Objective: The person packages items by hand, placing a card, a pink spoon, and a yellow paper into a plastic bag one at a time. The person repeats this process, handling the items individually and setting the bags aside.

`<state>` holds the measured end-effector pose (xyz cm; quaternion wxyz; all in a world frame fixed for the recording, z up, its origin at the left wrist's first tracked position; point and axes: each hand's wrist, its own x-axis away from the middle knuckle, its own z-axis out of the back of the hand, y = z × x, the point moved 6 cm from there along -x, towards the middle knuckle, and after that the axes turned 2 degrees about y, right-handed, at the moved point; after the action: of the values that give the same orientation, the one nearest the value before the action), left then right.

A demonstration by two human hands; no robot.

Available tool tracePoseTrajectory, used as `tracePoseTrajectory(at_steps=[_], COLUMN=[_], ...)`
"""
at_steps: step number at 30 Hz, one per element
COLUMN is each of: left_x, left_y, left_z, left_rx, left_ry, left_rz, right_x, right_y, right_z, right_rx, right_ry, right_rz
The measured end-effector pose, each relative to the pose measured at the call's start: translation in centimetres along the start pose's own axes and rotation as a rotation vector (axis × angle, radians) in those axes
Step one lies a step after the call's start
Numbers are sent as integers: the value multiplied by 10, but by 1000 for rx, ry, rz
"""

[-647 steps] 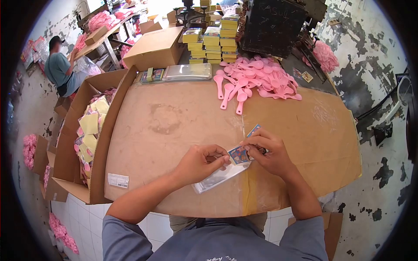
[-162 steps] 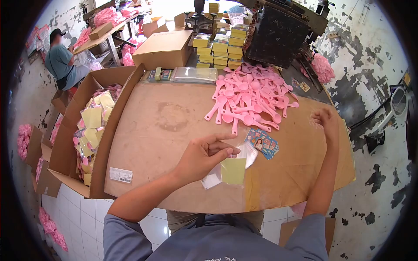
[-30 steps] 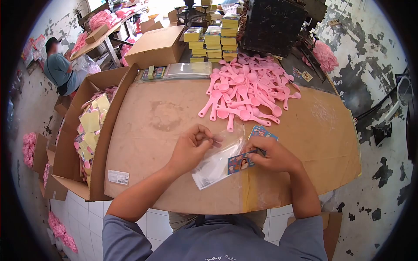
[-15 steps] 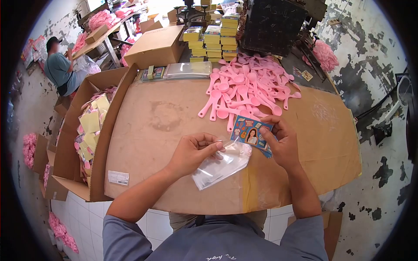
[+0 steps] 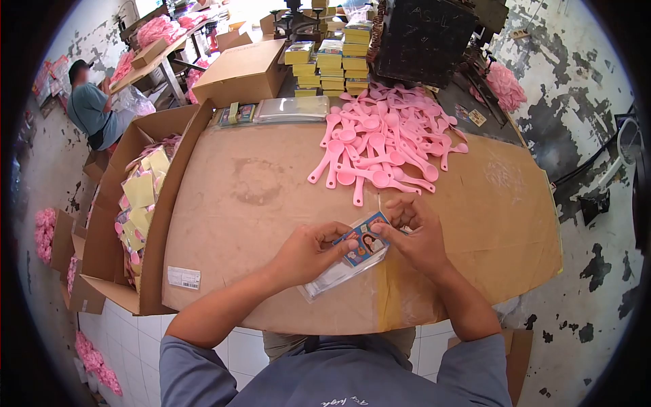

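A blue printed card (image 5: 368,245) with a small portrait and pictures on it lies tilted between my two hands, over a clear plastic bag (image 5: 324,282). My left hand (image 5: 315,249) is closed at the card's left end, thumb on top, with the bag at its fingers. On the card's upper right part rests the thumb of my right hand (image 5: 417,239), its other fingers curled behind. Just beyond my hands, a heap of pink plastic measuring spoons (image 5: 386,136) spreads over the cardboard-covered table (image 5: 237,230).
At the left stands an open carton (image 5: 176,224) full of packed pink pieces and yellow cards. Behind are stacks of cards (image 5: 331,64), clear bags (image 5: 291,108), a closed box (image 5: 241,68) and a black metal case (image 5: 426,41). A person (image 5: 95,108) sits far left.
My right hand has brought the card down and left, from beside the spoons onto the plastic bag. My left hand has shifted slightly right and now has its thumb on the card.
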<state>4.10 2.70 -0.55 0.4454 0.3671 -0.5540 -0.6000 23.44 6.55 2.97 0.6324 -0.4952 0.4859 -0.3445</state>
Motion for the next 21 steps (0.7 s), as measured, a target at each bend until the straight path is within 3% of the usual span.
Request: tracePoseTrajectory(at_steps=[3, 6, 12, 15, 18, 21], left_x=[1, 0, 1, 0, 0, 0], left_y=[4, 1, 10, 8, 7, 8], left_z=[-3, -1, 4, 4, 6, 8], left_rx=[54, 134, 206, 217, 167, 218], left_ry=[-40, -43, -21, -16, -21, 22], left_rz=[-27, -40, 5, -18, -19, -19], right_x=[3, 1, 0, 0, -16, -49], right_y=[19, -4, 11, -6, -7, -6], right_z=[8, -10, -6, -16, -7, 9], right_rx=[142, 279, 99, 258, 420, 745], right_ry=[-58, -279, -264, -411, -394, -138], right_rz=[-64, 198, -118, 147, 158, 291])
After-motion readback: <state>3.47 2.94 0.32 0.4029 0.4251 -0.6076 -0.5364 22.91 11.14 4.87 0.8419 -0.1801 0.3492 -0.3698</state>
